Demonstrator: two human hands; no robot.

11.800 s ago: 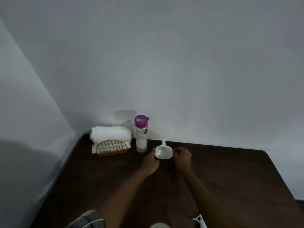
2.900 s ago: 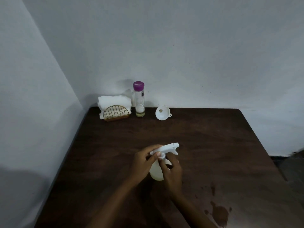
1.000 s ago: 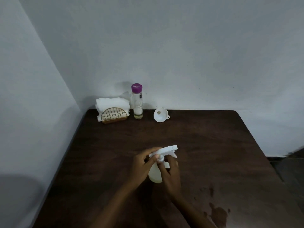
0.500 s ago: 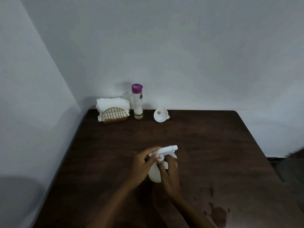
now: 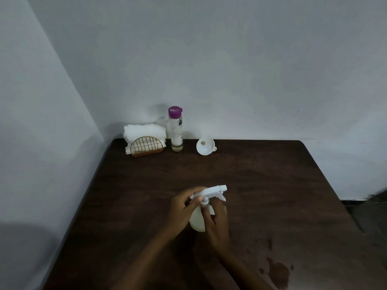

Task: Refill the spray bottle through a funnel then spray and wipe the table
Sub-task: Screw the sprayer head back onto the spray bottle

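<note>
**Hands (image 5: 181, 210) moving from funnel (image 5: 205, 145) to spray bottle (image 5: 196, 221)**

Both hands are now working at the spray bottle, which is standing mid-tabletop (image 5: 261, 185) close to the person; the funnel is lying on its side at the far edge. The left hand is curling around the rear of the trigger head (image 5: 211, 190). The right hand (image 5: 216, 222) is gripping the neck and body below it. Over the last second this grip is barely changing. The head is probably being unscrewed, so refilling is still waiting. A purple-capped bottle (image 5: 176, 130) is standing left of the funnel.
</note>
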